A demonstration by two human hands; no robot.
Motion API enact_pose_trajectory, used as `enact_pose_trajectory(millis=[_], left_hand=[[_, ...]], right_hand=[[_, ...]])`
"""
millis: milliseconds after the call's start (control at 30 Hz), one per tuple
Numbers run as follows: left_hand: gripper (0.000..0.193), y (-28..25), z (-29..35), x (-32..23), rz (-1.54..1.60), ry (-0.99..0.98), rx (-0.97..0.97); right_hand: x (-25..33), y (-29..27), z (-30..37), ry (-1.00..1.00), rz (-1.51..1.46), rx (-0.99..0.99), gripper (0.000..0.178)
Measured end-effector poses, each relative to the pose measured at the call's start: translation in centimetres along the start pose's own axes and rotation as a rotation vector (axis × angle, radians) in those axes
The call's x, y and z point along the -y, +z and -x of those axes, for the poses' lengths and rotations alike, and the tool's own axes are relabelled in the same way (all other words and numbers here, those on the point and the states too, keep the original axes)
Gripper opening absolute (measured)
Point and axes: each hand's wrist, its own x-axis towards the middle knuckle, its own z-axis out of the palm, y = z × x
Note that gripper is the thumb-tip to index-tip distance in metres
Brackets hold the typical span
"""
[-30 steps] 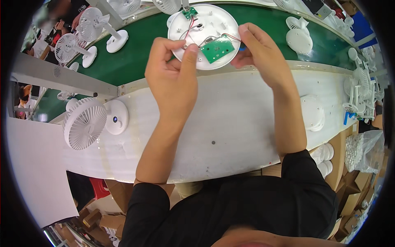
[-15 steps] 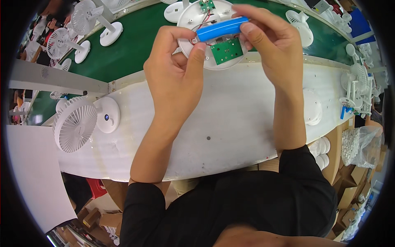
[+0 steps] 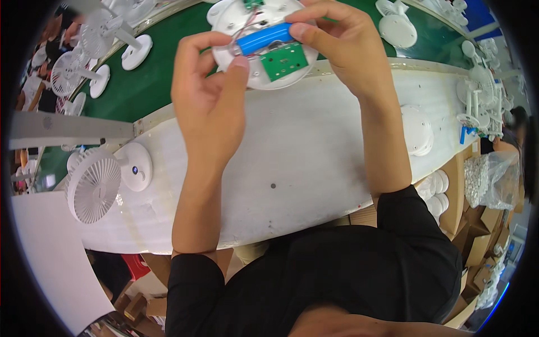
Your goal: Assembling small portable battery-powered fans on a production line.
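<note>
1. Blue glossy cylindrical battery cell (image 3: 264, 39): lies slantwise over the inside of a round white plastic shell (image 3: 252, 72), right end higher in view, next to a green rectangular circuit board (image 3: 284, 62). Cannot tell if it's seated or just clear of the shell.
2. Right hand (image 3: 351, 56): thumb and index fingers nearly together, pinching the cell's right end.
3. Left hand (image 3: 210, 106): thumb and index fingers slightly parted, either side of the cell's left end by the shell's edge. Cannot tell whether they grip cell, wire or shell.
4. Handling, my read: cell is stiff, dense for its size, won't flex. Sleeve looks slick; could roll or twist in a loose pinch.
5. Weak spots: thin red and dark wires (image 3: 247, 22) beside it. Joints likely fragile; don't lift or tug by these. Sleeve could nick on a sharp edge.
6. Best hold: barrel near both ends, thumb opposite index, light even pressure, clear of the end contacts.
7. Shell looks light and rigid; take it by the rim, off the board. It's at the far edge of the white padded tabletop (image 3: 303, 140).
</note>
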Motion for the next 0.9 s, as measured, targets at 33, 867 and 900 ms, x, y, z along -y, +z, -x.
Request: enact_pose_trajectory(millis=[33, 867, 900], left_hand=[[0.03, 0.0, 0.1, -0.5, -0.056, 0.002, -0.026], [0.014, -7.6, 1.3, -3.1, -0.34, -0.088, 0.133], [0.014, -7.6, 1.3, -2.9, -0.312, -0.079, 0.153]], right_hand=[[0.3, 0.0, -0.1, 0.095, -0.135, 0.032, 0.02], [0.8, -3.4, 22.8, 0.564, 1.47, -0.409, 0.042], [0.8, -3.2, 23.3, 0.505, 1.415, -0.469, 0.045]])
